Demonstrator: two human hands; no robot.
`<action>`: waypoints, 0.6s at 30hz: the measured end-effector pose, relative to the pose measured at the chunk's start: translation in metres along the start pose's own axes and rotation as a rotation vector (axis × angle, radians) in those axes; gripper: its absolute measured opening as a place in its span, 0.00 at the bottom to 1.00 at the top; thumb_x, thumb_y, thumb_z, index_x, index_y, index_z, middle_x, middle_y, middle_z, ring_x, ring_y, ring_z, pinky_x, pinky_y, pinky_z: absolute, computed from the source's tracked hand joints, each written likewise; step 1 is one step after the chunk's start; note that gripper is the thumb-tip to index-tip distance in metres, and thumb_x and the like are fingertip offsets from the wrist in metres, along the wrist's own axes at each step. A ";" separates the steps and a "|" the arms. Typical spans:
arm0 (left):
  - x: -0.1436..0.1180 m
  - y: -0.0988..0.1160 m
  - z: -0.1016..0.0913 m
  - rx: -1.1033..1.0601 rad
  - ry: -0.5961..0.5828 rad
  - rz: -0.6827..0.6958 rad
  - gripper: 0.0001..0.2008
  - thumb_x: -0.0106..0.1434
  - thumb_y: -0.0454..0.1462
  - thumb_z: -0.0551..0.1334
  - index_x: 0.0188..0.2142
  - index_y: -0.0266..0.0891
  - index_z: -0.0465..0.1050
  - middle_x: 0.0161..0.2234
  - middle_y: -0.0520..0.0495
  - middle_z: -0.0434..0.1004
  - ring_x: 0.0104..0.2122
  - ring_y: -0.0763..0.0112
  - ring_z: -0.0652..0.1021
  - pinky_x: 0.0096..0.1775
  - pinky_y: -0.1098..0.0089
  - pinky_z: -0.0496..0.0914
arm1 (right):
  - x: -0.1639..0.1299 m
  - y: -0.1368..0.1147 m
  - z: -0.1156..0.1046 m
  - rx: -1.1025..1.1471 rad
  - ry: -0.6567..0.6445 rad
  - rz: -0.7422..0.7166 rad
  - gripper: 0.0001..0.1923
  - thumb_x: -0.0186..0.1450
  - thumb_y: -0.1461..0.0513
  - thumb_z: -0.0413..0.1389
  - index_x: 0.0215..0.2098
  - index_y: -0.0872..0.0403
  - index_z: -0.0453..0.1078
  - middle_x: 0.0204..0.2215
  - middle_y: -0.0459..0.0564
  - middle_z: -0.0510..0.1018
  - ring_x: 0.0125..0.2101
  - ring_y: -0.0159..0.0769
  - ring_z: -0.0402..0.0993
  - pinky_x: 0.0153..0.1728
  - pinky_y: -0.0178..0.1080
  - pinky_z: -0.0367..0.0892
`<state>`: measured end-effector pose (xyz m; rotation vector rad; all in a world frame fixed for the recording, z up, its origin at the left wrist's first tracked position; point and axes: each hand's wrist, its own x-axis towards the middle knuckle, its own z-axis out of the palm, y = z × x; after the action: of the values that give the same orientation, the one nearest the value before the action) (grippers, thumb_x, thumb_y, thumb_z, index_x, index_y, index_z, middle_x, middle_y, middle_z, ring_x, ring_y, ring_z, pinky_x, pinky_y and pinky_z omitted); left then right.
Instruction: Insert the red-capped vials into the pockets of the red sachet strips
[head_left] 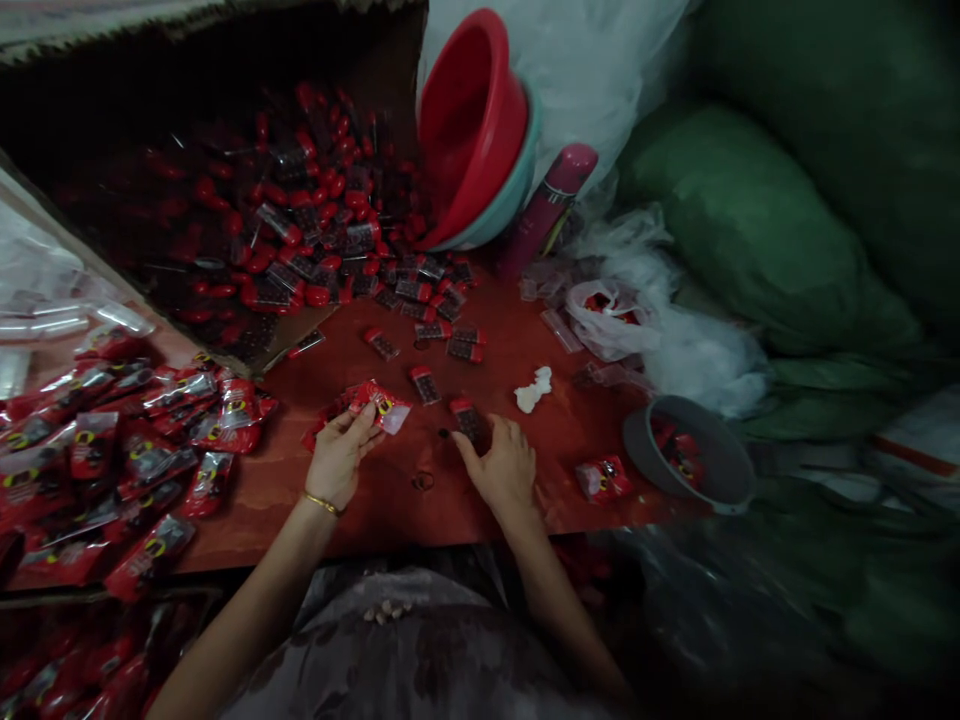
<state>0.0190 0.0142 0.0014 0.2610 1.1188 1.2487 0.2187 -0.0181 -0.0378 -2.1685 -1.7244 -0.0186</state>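
My left hand (339, 455), with a gold bracelet at the wrist, pinches a red printed plastic wrapper (384, 406) with a pale clear end. More red wrappers (321, 428) lie under and beside those fingers. On the red tabletop (390, 510), my right hand (501, 465) is open, thumb apart from the fingers. Between them, at the fingertips, lies a small clear container with a red cap and dark contents (466, 416); whether the fingers touch it I cannot tell. Another such container (424, 385) lies just beyond, between the two hands.
A tipped cardboard box (45, 190) spills many similar red-capped containers (330, 220). Filled red packets (112, 450) are heaped at left. A red basin (487, 120), pink spray can (547, 205), plastic bag (611, 330), grey bowl (637, 450) and red packet (604, 478) stand at right.
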 end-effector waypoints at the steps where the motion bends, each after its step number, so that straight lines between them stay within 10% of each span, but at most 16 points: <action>1: 0.000 -0.001 0.000 0.007 -0.004 0.000 0.19 0.34 0.39 0.74 0.25 0.35 0.71 0.23 0.53 0.76 0.22 0.77 0.75 0.32 0.73 0.71 | 0.001 -0.004 0.000 -0.052 -0.021 0.015 0.33 0.59 0.44 0.50 0.49 0.62 0.63 0.42 0.61 0.72 0.41 0.50 0.67 0.37 0.45 0.61; 10: -0.006 0.002 -0.003 0.069 -0.009 0.013 0.21 0.34 0.43 0.73 0.24 0.35 0.68 0.21 0.53 0.75 0.22 0.75 0.75 0.30 0.73 0.69 | 0.010 -0.005 0.001 -0.076 -0.122 -0.099 0.21 0.62 0.53 0.50 0.47 0.59 0.66 0.43 0.60 0.72 0.41 0.49 0.65 0.37 0.45 0.59; 18: -0.005 -0.001 0.006 0.049 -0.042 -0.039 0.22 0.33 0.44 0.73 0.24 0.36 0.67 0.19 0.54 0.74 0.21 0.75 0.75 0.31 0.71 0.70 | -0.003 -0.002 -0.008 0.652 -0.252 -0.133 0.16 0.66 0.53 0.43 0.38 0.54 0.66 0.32 0.52 0.76 0.29 0.35 0.71 0.32 0.37 0.64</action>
<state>0.0245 0.0118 0.0063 0.2998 1.1146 1.1776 0.2178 -0.0233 -0.0306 -1.6205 -1.6860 0.7070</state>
